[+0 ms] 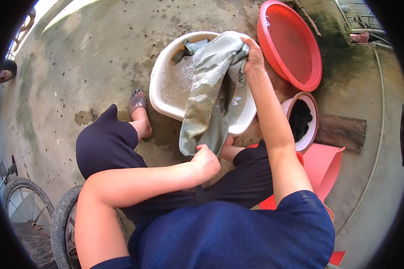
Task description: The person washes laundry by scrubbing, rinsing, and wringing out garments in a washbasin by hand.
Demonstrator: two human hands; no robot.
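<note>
A wet grey-green patterned cloth (207, 90) is stretched between my hands above a white plastic basin (156, 90) of cloudy water. My right hand (255, 55) grips its far end over the basin's far right side. At the near end, my left hand (206, 163) is closed on the cloth's lower edge, close to my lap. Part of the cloth hangs down over the basin's near rim. More grey-green fabric (197, 46) lies in the water at the basin's far side.
A red basin (264, 40) of water stands at the far right. Nearer are a small bucket (314, 111) with black fabric (300, 117), a wooden board (341, 131) and a pink plastic container (318, 164). Spoked wheels (59, 228) stand at the lower left; a hose (380, 111) runs along the right.
</note>
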